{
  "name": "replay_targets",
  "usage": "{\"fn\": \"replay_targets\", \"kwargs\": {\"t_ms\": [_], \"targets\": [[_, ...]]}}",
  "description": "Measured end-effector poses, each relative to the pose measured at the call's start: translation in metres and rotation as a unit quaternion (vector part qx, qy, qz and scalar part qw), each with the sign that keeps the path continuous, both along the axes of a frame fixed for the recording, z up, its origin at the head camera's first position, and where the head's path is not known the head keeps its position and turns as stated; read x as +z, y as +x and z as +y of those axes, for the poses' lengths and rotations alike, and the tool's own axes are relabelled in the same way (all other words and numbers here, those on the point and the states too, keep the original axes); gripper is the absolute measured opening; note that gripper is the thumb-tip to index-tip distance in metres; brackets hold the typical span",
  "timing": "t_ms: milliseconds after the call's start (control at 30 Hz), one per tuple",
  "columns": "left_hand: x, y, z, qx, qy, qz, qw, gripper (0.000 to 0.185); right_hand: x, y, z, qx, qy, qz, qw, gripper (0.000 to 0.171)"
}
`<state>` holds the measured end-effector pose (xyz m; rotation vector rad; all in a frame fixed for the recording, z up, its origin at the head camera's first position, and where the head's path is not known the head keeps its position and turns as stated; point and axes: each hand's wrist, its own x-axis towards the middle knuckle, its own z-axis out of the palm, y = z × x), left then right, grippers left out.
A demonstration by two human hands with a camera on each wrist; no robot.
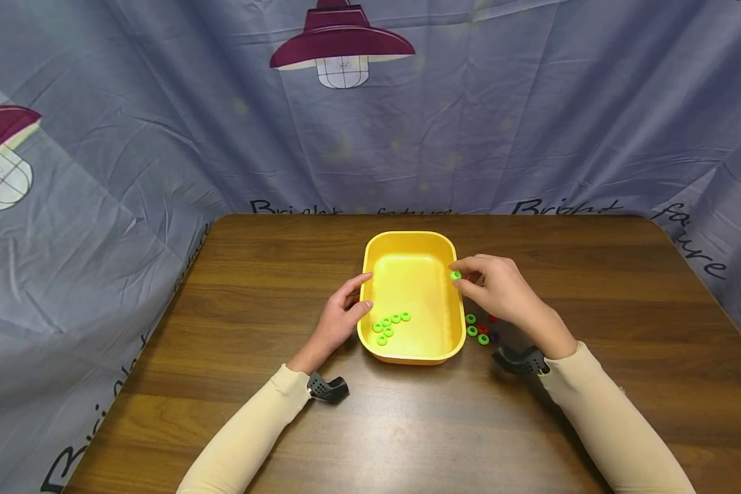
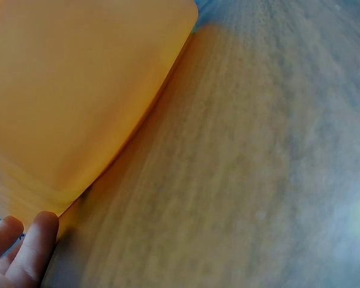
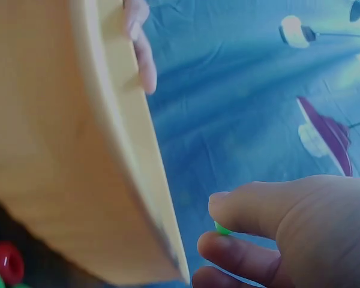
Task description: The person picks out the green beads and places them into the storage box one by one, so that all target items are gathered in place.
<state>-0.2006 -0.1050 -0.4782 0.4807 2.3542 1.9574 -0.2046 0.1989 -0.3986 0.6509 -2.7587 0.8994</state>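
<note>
A yellow plastic bin [image 1: 410,354] stands on the table, with several small green rings [image 1: 396,318] lying in its near left part. My left hand [image 1: 339,312] grips the bin's left wall, thumb and fingertips over the rim; the left wrist view shows fingers [image 2: 39,246] against the outer side. Above the right rim, my right hand [image 1: 500,285] pinches a green ring [image 1: 455,275] between thumb and fingers. In the right wrist view that ring [image 3: 222,229] is mostly hidden by the fingertips.
Just right of the bin lie loose green rings [image 1: 483,339], red rings [image 1: 482,328] and a dark purple ring [image 1: 495,337], partly in the right hand's shadow. The wooden table [image 1: 272,274] ends at a blue-grey curtain [image 1: 370,151] printed with lamps.
</note>
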Motion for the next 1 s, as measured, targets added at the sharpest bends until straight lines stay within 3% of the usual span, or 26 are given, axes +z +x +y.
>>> {"fn": "replay_targets", "kwargs": {"t_ms": [367, 733, 1000], "targets": [[0.001, 0.001, 0.0, -0.004, 0.019, 0.002, 0.9998, 0.055, 0.004, -0.005, -0.035, 0.039, -0.002, -0.008, 0.999, 0.023], [0.001, 0.001, 0.0, 0.003, 0.001, 0.001, 1.0, 0.053, -0.009, -0.004, -0.057, 0.072, 0.03, -0.028, 0.997, 0.02], [0.0, 0.0, 0.0, 0.0, -0.008, -0.001, 1.0, 0.053, -0.02, -0.002, -0.066, 0.068, 0.065, -0.03, 0.995, 0.019]]}}
